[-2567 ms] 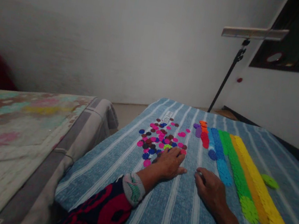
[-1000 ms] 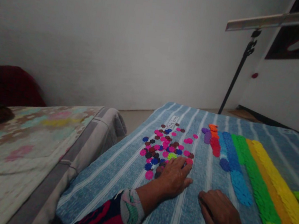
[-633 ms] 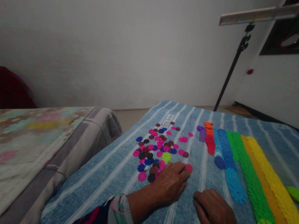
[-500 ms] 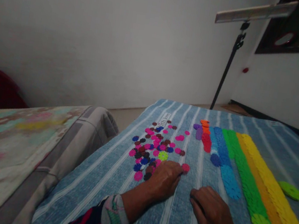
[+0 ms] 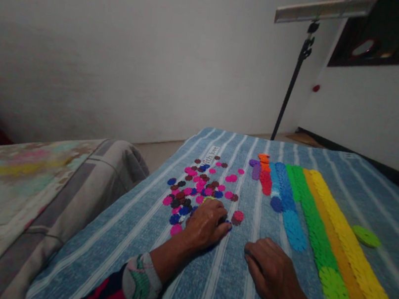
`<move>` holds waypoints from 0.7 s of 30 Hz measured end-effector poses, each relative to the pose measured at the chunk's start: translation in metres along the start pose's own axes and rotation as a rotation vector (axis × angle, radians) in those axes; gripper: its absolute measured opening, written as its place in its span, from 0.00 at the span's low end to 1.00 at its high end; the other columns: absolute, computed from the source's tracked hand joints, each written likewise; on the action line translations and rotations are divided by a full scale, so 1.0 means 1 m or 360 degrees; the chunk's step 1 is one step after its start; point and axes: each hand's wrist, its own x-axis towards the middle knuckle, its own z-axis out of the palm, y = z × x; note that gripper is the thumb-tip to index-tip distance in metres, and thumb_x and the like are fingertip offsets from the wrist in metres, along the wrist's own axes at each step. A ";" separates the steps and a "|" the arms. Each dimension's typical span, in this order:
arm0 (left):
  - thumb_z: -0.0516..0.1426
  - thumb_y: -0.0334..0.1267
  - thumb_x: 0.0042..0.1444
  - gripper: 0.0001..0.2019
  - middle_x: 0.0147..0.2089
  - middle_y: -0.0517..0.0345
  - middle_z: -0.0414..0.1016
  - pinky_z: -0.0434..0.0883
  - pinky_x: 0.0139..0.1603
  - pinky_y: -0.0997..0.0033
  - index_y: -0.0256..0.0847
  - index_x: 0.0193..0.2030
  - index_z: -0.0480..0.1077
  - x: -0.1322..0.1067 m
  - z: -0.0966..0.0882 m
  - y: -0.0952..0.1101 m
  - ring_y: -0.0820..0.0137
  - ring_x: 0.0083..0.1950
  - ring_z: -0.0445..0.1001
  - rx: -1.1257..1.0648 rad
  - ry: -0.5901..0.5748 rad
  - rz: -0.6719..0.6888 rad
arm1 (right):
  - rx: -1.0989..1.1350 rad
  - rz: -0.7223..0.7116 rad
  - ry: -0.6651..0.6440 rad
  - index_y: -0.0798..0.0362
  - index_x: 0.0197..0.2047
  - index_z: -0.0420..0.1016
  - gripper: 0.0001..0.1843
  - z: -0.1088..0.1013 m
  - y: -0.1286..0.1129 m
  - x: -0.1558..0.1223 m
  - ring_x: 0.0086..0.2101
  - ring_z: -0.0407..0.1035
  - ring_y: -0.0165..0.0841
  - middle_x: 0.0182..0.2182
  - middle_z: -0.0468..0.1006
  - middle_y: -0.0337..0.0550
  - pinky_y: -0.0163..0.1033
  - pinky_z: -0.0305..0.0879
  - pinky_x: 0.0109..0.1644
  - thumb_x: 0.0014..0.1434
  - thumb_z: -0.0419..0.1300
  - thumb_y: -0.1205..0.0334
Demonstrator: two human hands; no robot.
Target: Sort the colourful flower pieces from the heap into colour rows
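Over the right edge of a loose scatter of notched plastic discs [image 5: 200,182], pink, brown, navy and black, my left hand [image 5: 207,223] is bent down with its fingers curled. A blue notched disc [image 5: 228,223] shows at its thumb and forefinger, partly covered. Just beyond the fingertips lies a pink disc [image 5: 238,216] with a brown one peeking out beneath it. My right hand [image 5: 274,273] rests on the striped cloth, fingers together and bent in, with nothing visible in them. It is nearest to a row of light blue discs [image 5: 295,231].
Overlapping rows of yellow discs [image 5: 352,232], orange-yellow, green and blue ones run along the right. Short red [image 5: 265,183] and purple stacks [image 5: 256,171] lie farther back. A lime green stack [image 5: 366,236] sits at far right. A stand [image 5: 289,88] rises behind; a covered bed [image 5: 29,184] is left.
My left hand has drawn back from the pink disc, which now lies uncovered with a brown one under it. A blue disc shows at my left thumb. My right hand keeps its pose; the view has shifted.
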 end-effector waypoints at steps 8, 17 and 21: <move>0.58 0.37 0.55 0.05 0.46 0.51 0.74 0.65 0.52 0.61 0.39 0.36 0.73 -0.001 0.001 0.008 0.61 0.50 0.69 -0.0067 -0.0133 -0.0030 | 0.0021 0.0025 -0.0035 0.53 0.36 0.69 0.11 0.001 -0.001 -0.001 0.30 0.62 0.35 0.27 0.69 0.41 0.40 0.56 0.35 0.67 0.48 0.69; 0.55 0.33 0.55 0.03 0.33 0.56 0.71 0.65 0.43 0.66 0.39 0.31 0.69 0.001 0.008 0.003 0.66 0.39 0.69 -0.0138 0.0076 -0.0188 | 0.0089 0.0035 0.0047 0.53 0.41 0.71 0.08 0.004 0.001 0.005 0.38 0.69 0.38 0.36 0.75 0.46 0.45 0.67 0.43 0.64 0.51 0.70; 0.54 0.33 0.57 0.05 0.34 0.56 0.73 0.66 0.44 0.66 0.40 0.33 0.71 0.002 0.009 -0.002 0.66 0.39 0.69 -0.0199 0.0201 -0.0124 | -0.0053 0.0082 0.0008 0.53 0.57 0.67 0.22 0.012 -0.001 0.017 0.57 0.63 0.48 0.57 0.70 0.55 0.57 0.64 0.57 0.59 0.57 0.67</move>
